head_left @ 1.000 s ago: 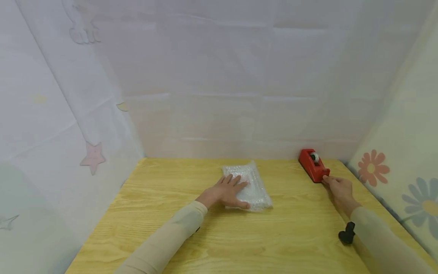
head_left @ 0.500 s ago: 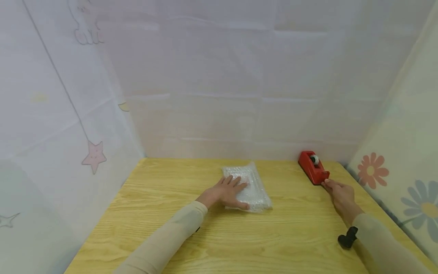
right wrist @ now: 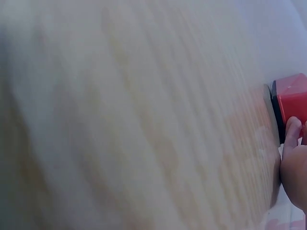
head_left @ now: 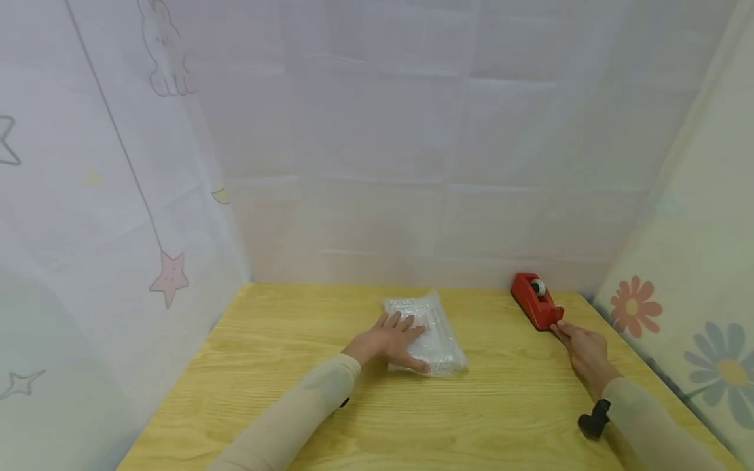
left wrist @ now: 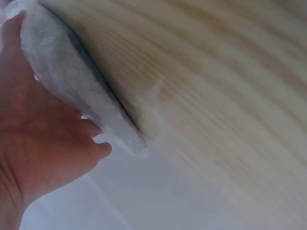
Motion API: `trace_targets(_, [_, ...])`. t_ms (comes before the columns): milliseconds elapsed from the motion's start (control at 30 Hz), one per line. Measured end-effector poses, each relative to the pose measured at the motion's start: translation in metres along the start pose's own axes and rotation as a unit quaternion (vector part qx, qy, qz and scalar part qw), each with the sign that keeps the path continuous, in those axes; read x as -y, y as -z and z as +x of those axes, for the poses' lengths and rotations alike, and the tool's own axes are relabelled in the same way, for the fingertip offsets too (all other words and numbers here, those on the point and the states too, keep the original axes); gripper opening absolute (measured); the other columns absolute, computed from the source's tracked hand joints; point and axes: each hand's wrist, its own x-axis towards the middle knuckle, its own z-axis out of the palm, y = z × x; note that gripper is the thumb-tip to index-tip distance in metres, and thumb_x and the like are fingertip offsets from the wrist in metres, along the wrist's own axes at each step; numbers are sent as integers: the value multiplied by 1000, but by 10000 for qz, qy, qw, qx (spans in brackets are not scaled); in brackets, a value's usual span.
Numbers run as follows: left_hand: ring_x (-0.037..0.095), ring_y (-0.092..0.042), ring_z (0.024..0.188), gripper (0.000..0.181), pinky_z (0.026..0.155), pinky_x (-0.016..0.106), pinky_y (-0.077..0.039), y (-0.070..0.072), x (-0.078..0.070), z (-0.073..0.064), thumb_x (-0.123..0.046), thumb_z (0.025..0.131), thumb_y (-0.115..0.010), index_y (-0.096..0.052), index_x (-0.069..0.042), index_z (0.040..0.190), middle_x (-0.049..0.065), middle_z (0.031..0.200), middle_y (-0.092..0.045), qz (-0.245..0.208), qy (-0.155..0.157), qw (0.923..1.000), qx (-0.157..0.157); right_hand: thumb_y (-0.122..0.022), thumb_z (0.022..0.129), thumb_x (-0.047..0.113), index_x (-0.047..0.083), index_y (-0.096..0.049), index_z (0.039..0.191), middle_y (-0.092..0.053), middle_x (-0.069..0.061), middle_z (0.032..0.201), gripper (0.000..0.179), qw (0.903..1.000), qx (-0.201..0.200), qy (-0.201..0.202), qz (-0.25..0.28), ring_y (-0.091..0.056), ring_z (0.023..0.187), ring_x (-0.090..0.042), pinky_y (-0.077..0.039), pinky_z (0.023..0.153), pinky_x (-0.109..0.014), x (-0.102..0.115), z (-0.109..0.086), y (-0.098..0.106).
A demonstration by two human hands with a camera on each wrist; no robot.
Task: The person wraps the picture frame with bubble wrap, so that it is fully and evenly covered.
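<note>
A flat bubble-wrapped package (head_left: 438, 340) lies on the wooden table. My left hand (head_left: 385, 343) rests on it with fingers spread, palm down. The left wrist view shows the clear bubble wrap (left wrist: 72, 72) beside that hand (left wrist: 43, 143), with a dark edge along the underside. At the right, a red tape dispenser (head_left: 533, 304) with a white tape roll (head_left: 538, 286) stands near the back edge. My right hand (head_left: 586, 350) pinches its near end with thumb and fingers. In the right wrist view, fingertips touch the red dispenser (right wrist: 293, 103); any pulled tape cannot be made out.
The wood-grain table (head_left: 283, 340) reaches back to a pale cloth wall (head_left: 365, 216). Cloth with printed flowers (head_left: 636, 306) closes the right side, and cloth with stars stands at the left. A black wrist mount (head_left: 593, 420) hangs below the right sleeve.
The head view has tilted up slightly, so everything sits lower. The tape dispenser and right hand have shifted very slightly toward me. My left hand stays on the package.
</note>
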Motion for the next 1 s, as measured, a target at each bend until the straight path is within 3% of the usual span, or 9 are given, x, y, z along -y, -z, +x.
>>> trace_targets(167, [32,2,154,103,120,52,4,0,-4,8,-85,81,-55,-28,-28,163,11,169,-12,302,58,9995,34,-64,94,-13,6,-77,80,-72,-8,85,27,9995,-134,-50,269,-72,97,-21,-48,95,-33,-2,-3,6])
trace_targets(300, [31,3,154,102,120,51,2,-4,-5,17,-87,78,-58,-37,-28,159,10,169,-7,650,19,9978,-156,-64,98,-4,9,-79,85,-74,-6,92,24,9997,169,-76,163,-72,100,-17,-48,97,-32,-3,-11,12])
trace_targets(400, [28,-15,149,101,117,49,-12,-7,-4,20,-90,74,-59,-46,-30,154,6,162,-23,884,-117,9951,-431,-66,99,3,10,-79,91,-74,-2,93,17,9992,353,140,-115,-72,93,-13,-54,89,-28,-5,-18,15])
trace_targets(467, [24,-31,133,102,108,43,-24,-4,-5,18,-92,72,-58,-49,-30,152,2,145,-37,1033,-240,9927,-567,-67,99,6,8,-78,96,-73,-1,93,11,9976,493,352,-327,-70,87,-12,-57,80,-26,-5,-23,16])
trace_targets(600, [18,-37,105,102,88,36,-31,1,-5,14,-91,71,-58,-53,-26,150,-1,118,-44,1124,-486,9902,-676,-70,99,14,3,-75,110,-73,-1,92,17,9867,829,762,-1170,-66,78,-11,-55,65,-24,1,-28,15])
trace_targets(700, [18,-41,107,102,91,35,-36,4,-4,14,-89,73,-60,-53,-22,150,1,120,-49,1061,-596,9905,-637,-69,100,24,-3,-69,120,-71,1,91,35,9601,1127,1125,-2301,-63,75,-10,-55,67,-24,10,-32,11])
trace_targets(800, [21,-46,114,102,97,39,-40,2,-6,12,-87,75,-60,-52,-19,150,4,128,-51,1060,-539,9915,-520,-68,100,33,-9,-63,123,-68,-1,86,47,9153,1468,1514,-3430,-59,75,-13,-55,72,-25,14,-36,0])
trace_targets(933, [26,-43,129,109,104,46,-38,-1,-20,10,-95,77,-42,-48,-16,152,8,142,-48,960,-86,9947,-369,-66,101,37,-7,-65,118,-63,-10,82,47,8580,1924,1917,-4360,-56,77,-20,-51,69,-29,22,-42,-21])
trace_targets(1000, [27,-41,131,117,107,50,-34,-1,-33,9,-99,74,-34,-48,-13,152,9,144,-47,823,315,9954,-389,-66,101,37,-4,-68,116,-63,-15,84,43,8396,2155,1997,-4569,-54,76,-24,-47,66,-32,26,-43,-33])
